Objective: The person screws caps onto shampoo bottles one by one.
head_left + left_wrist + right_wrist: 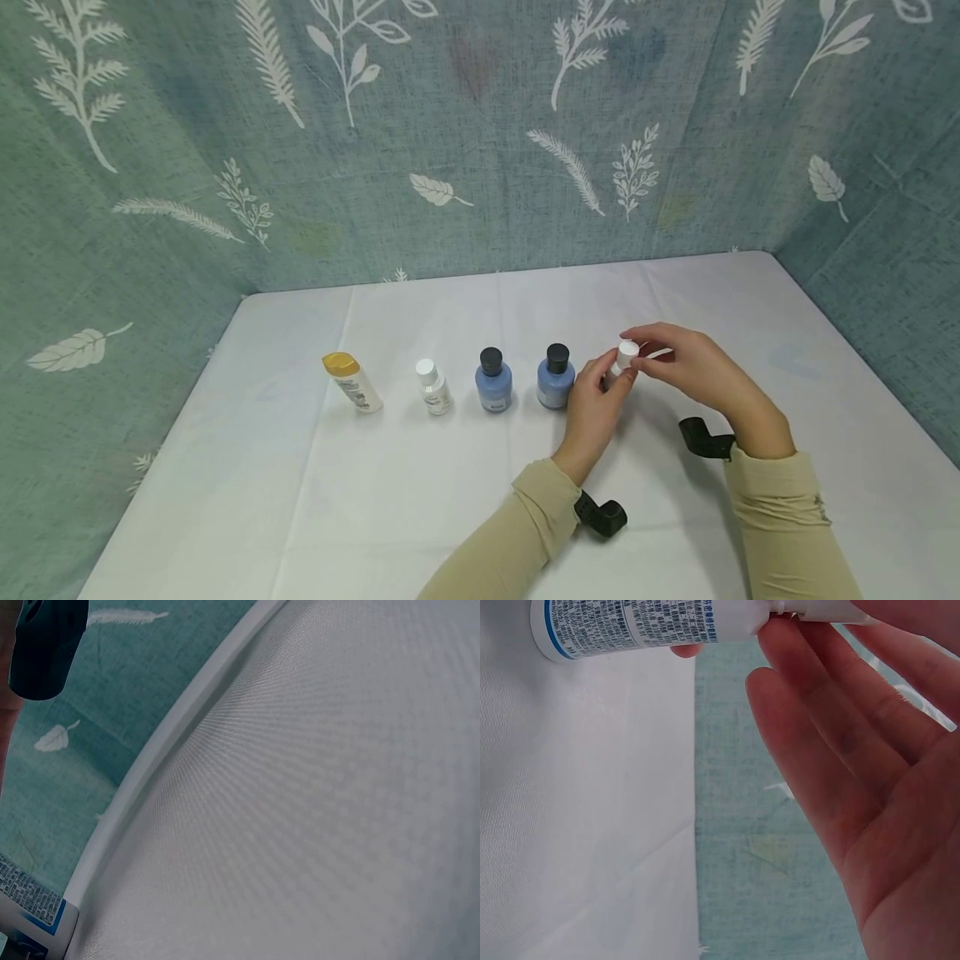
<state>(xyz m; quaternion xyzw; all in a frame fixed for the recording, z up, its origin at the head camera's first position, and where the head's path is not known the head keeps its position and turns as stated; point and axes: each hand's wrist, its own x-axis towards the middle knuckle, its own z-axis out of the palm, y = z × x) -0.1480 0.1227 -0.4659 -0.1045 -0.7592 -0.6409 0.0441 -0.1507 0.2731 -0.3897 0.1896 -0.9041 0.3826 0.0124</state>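
A small white bottle (615, 372) with a white cap (627, 351) stands at the right end of a row on the table. My left hand (592, 408) grips its body, fingers and thumb wrapped around it. At the top, my right hand (686, 362) pinches the cap between thumb and fingers. In the right wrist view the bottle (645, 626) shows fine printed text and a blue band, and a narrow gap with ridges appears beside the cap (832, 610). Part of the label shows on the bottle (34, 919) in the left wrist view.
Left of my hands stand a blue bottle (555, 383) with a black cap, another blue bottle (493, 387), a white bottle (435, 392) and a yellow-capped bottle (356, 385). A leaf-patterned curtain (465, 125) hangs behind the white table (420, 500). Black wrist mounts (602, 517) jut from both sleeves.
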